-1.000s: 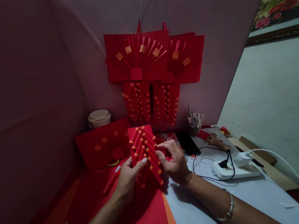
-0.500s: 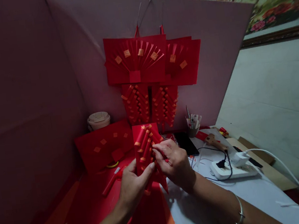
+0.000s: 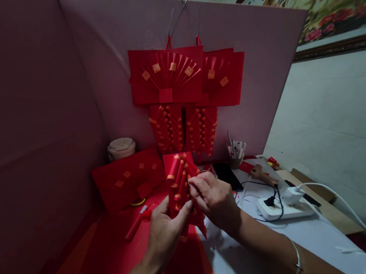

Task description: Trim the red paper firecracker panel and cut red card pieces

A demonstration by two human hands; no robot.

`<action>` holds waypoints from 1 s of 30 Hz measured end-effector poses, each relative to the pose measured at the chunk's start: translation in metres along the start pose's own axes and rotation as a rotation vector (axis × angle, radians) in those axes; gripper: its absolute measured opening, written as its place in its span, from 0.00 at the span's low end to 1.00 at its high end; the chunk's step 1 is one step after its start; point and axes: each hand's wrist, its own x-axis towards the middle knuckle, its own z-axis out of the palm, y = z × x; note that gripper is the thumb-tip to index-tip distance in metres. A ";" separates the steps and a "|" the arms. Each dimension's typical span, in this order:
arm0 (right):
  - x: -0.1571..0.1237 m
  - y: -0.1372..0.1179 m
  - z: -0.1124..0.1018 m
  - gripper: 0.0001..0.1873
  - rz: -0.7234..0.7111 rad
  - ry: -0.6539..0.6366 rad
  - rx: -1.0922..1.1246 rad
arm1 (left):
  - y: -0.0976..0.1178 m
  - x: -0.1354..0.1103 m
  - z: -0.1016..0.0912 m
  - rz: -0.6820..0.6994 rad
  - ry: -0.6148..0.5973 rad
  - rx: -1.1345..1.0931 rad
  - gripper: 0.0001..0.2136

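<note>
One lidded cup [image 3: 121, 148] and one red fan sheet [image 3: 127, 178] leaning at far left. Left hand [image 3: 166, 231] gripping firecracker panel [image 3: 178, 180], holding it upright above counter [image 3: 317, 236], centre. Right hand [image 3: 216, 200] pinching one roll, hiding panel's right edge. Two decorations [image 3: 168, 74] hanging behind. One phone [image 3: 227, 176], one glue gun [image 3: 262, 173], one power strip [image 3: 285, 208] lying right.

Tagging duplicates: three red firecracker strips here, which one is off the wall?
The firecracker strip held upright between the left hand and right hand. The two hanging strips are on the pink board below the red fans.
</note>
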 end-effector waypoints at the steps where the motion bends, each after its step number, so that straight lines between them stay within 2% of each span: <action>1: 0.001 0.000 0.000 0.09 0.001 0.000 -0.014 | 0.001 -0.001 0.001 -0.006 -0.001 -0.005 0.10; 15: 0.009 -0.002 -0.004 0.08 0.014 0.065 -0.026 | 0.010 -0.004 0.003 -0.031 -0.039 -0.042 0.09; 23: 0.013 -0.001 -0.012 0.08 0.050 0.091 -0.001 | 0.004 0.000 0.001 -0.057 -0.014 -0.058 0.14; 30: 0.013 0.002 -0.010 0.08 0.011 0.046 0.009 | 0.003 0.001 0.000 -0.067 -0.011 -0.053 0.14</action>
